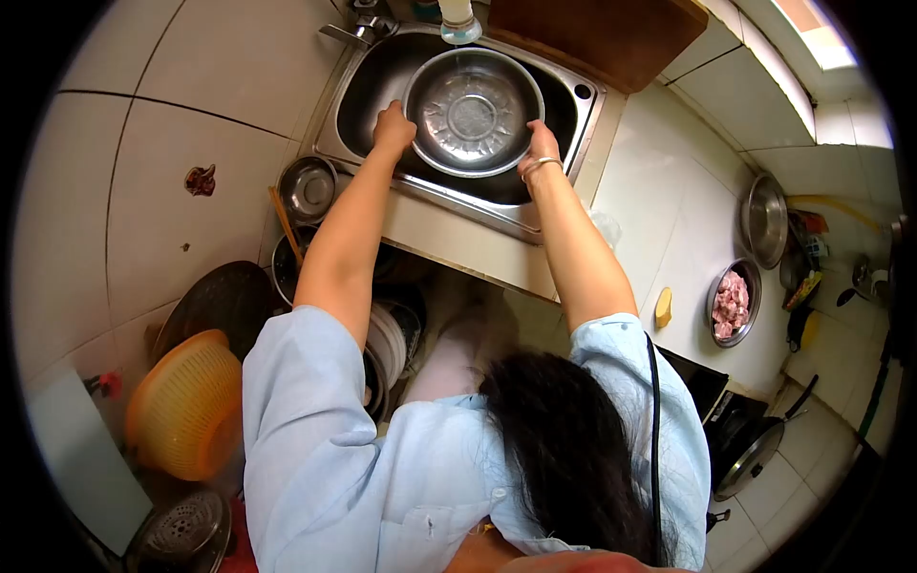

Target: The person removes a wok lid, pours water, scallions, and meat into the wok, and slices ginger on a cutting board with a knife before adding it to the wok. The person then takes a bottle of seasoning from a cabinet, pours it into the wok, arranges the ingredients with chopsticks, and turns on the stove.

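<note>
A wide metal basin (474,115) is held over the steel sink (368,100), beneath the faucet nozzle (460,29). Its inside looks wet and shiny, with a round pattern at the bottom. My left hand (393,130) grips the basin's left rim with curled fingers. On the right side, my right hand (540,146), with a bracelet at the wrist, holds the opposite rim. The faucet lever (346,36) is at the sink's back left.
A bowl of raw meat pieces (732,304) and a yellowish piece (664,307) lie on the right counter (659,191). A cutting board (602,33) stands behind the sink. Small metal bowl (309,189) and orange basket (186,406) are at left; a lidded pan (752,458) is lower right.
</note>
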A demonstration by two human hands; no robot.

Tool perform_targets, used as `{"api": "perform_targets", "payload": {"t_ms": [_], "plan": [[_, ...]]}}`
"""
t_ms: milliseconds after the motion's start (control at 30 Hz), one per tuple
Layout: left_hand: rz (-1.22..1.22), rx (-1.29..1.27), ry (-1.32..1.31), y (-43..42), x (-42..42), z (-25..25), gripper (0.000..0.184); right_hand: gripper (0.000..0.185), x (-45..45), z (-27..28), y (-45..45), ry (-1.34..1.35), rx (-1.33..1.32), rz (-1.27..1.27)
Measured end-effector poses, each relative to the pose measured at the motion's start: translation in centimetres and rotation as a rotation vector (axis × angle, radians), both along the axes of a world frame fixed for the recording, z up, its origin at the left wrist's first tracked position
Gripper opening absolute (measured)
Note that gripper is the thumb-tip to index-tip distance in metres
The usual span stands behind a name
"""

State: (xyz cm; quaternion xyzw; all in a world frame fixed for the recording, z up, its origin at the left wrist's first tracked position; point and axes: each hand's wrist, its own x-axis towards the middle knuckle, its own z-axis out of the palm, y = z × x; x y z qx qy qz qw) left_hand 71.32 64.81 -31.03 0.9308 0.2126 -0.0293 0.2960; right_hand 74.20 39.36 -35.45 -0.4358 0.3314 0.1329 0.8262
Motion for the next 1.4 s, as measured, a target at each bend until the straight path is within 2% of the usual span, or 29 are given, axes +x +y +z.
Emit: {"api": "perform_targets", "payload": {"t_ms": [100,167,233,300,333,433,467,533,600,633,700,767,800,833,900,1000,1100,1167,1300,1367,1400], "plan": [[-0.026,-0.038,0.062,0.3,0.3,-1.8,0.042,0.025,-0.6,1.1,0.3,0.045,-0.083,-0.044],[-0.024,-0.068,0.103,0.6,0.4,-2.5,0.041,0.025,-0.1,-1.8,0.5,0.09,-0.131,-0.035],[-0.001,-0.086,0.157,0.7,0.4,-2.6,0.041,0.026,-0.2,-2.0,0.6,0.105,-0.163,-0.029],[-0.041,-0.113,0.203,1.4,0.5,-3.1,0.048,0.027,-0.5,-1.1,1.0,0.087,-0.177,-0.029],[-0.063,-0.126,0.227,1.4,0.6,-3.3,0.052,0.03,-1.0,0.8,1.3,0.127,-0.277,-0.018],[0.002,0.094,-0.072,-0.6,-0.4,-0.7,0.072,0.07,-2.5,5.6,1.3,-0.031,-0.668,0.073],[-0.056,-0.008,-0.128,-0.6,-0.7,0.3,0.082,0.072,-3.1,7.3,0.9,-0.092,-0.686,0.085],[-0.02,-0.179,-0.192,-3.0,-1.7,5.2,0.08,0.074,-3.9,9.9,0.4,-0.185,-0.569,0.06],[-0.063,-0.382,-0.268,-4.8,-2.4,7.3,0.077,0.073,-5.5,14.8,-0.6,-0.24,-0.345,0.018],[-0.042,-0.607,-0.235,-6.3,-2.6,8.7,0.074,0.072,-5.6,15.2,-1.5,-0.335,-0.245,-0.016],[-0.039,-0.826,-0.227,-10.6,-3.6,12.6,0.072,0.073,-7.1,17.4,-4.3,-0.35,-0.201,-0.054],[-0.146,-1.024,-0.156,-15.0,-4.4,16.6,0.073,0.073,-9.6,20.6,-7.9,-0.406,-0.145,-0.112],[-0.206,-1.086,-0.134,-17.4,-4.9,18.0,0.075,0.07,-10.6,21.3,-9.8,-0.369,-0.188,-0.176],[-0.272,-1.123,-0.131,-19.9,-5.7,19.7,0.066,0.067,-11.8,22.5,-11.6,-0.377,-0.189,-0.233],[-0.406,-1.203,-0.107,-24.7,-6.6,21.2,0.065,0.065,-14.2,23.8,-16.0,-0.453,-0.159,-0.321],[-0.599,-1.229,-0.07,-32.4,-8.5,23.0,0.064,0.06,-17.8,24.4,-22.5,-0.464,-0.304,-0.458],[-0.7,-1.25,0.008,-40.1,-10.6,23.1,0.062,0.056,-21.5,24.7,-28.9,-0.444,-0.299,-0.573],[-0.742,-1.226,0.08,-44.6,-12.2,23.1,0.063,0.051,-23.1,23.7,-33.0,-0.44,-0.329,-0.662],[-0.765,-1.16,0.189,-51.8,-14.0,20.9,0.065,0.055,-26.3,24.0,-39.5,-0.411,-0.251,-0.787],[-0.739,-1.132,0.216,-54.5,-14.3,19.6,0.067,0.054,-26.8,20.0,-43.7,-0.448,-0.262,-0.822],[-0.733,-1.114,0.234,-55.5,-14.4,19.0,0.068,0.054,-27.9,23.2,-43.6,-0.343,-0.284,-0.808]]}}
